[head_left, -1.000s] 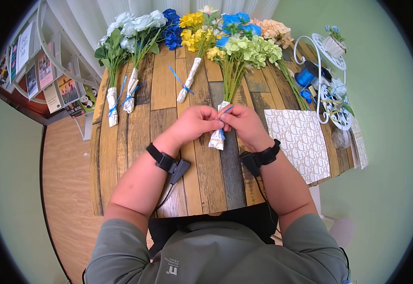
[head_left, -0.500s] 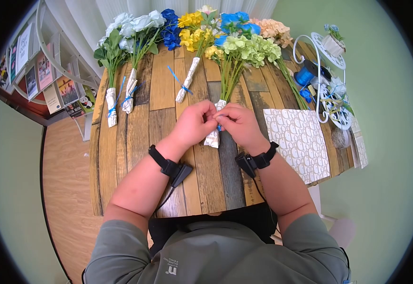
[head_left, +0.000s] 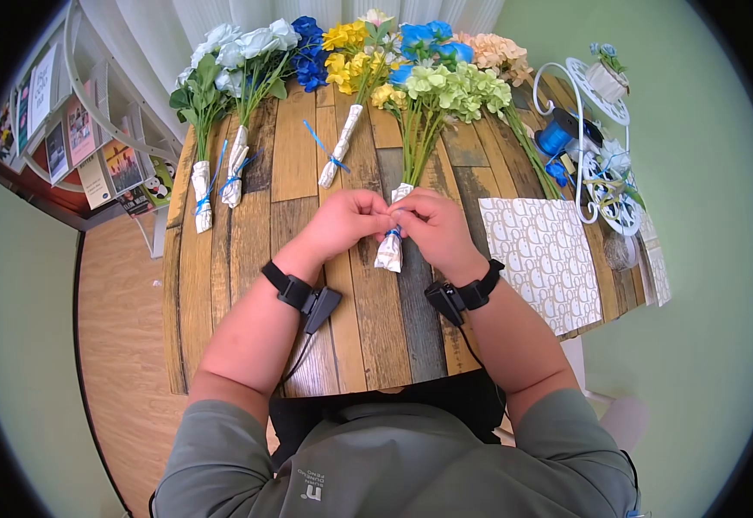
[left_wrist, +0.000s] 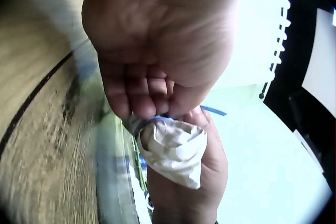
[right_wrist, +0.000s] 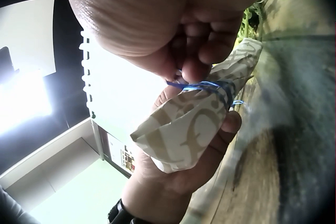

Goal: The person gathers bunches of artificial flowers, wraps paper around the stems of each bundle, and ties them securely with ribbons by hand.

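Note:
A bouquet of green and blue flowers (head_left: 463, 91) lies with its stems toward the person, the stem end wrapped in patterned paper (head_left: 388, 255). Blue ribbon (right_wrist: 210, 86) circles that wrap. The left hand (head_left: 342, 226) pinches at the ribbon from the left, fingers curled. From the right, the right hand (head_left: 438, 231) pinches ribbon between thumb and forefinger, close to the left fingertips. In the left wrist view a ribbon end (left_wrist: 214, 110) sticks out beside the wrap (left_wrist: 176, 153). The fingertips partly hide the knot area.
Three wrapped bouquets with blue ribbon (head_left: 203, 203) (head_left: 236, 177) (head_left: 338, 151) lie left and behind. Patterned paper (head_left: 542, 259) lies right of the hands. Further right stand a blue ribbon spool (head_left: 556, 136) and a white metal stand (head_left: 587, 194). Peach flowers (head_left: 499, 59) lie at the back.
Both hands have shifted slightly left together with the wrapped stem end. The blue ribbon end that stood up above the fingers one second ago no longer shows there in the head view.

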The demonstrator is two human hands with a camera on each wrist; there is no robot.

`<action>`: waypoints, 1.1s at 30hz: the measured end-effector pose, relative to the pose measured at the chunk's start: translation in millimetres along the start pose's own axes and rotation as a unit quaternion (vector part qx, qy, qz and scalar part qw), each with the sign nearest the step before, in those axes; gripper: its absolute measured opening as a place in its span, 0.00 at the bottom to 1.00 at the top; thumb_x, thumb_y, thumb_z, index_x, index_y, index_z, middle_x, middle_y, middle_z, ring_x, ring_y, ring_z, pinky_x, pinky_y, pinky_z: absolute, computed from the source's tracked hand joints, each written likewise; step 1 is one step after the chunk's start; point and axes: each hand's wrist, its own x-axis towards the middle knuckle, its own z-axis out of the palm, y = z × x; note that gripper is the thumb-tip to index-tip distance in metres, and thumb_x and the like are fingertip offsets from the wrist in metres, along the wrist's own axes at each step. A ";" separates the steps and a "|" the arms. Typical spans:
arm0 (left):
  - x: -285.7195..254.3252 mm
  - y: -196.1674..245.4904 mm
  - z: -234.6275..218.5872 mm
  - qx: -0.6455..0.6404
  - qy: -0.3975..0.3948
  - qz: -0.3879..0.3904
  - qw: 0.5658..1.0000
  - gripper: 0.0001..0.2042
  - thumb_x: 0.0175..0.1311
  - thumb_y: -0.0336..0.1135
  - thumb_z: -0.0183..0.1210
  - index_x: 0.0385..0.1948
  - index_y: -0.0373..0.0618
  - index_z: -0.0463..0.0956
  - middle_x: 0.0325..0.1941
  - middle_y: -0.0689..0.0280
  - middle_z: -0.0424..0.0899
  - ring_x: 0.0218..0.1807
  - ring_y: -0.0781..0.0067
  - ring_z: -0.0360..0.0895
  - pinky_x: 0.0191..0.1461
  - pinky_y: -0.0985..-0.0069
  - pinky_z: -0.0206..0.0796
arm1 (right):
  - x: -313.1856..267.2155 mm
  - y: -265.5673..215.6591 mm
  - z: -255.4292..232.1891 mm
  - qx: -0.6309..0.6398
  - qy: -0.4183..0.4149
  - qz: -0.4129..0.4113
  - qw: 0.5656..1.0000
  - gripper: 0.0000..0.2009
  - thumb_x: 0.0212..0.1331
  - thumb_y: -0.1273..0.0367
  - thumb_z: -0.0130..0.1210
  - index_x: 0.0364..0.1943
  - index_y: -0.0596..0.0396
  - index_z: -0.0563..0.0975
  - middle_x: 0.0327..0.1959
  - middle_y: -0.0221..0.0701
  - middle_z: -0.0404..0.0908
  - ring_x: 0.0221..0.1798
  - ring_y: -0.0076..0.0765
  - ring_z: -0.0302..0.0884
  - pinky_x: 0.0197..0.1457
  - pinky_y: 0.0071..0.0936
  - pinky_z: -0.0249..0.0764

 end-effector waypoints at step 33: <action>-12.6 16.9 -9.7 0.130 -0.060 0.040 0.989 0.08 0.59 0.29 0.52 0.21 0.38 0.73 0.18 0.68 0.71 0.24 0.79 0.67 0.29 0.74 0.61 | 2.0 -17.6 -20.5 0.164 0.030 0.106 0.980 0.06 0.64 0.75 0.59 0.38 0.64 0.83 0.36 0.26 0.81 0.38 0.18 0.75 0.44 0.18 0.70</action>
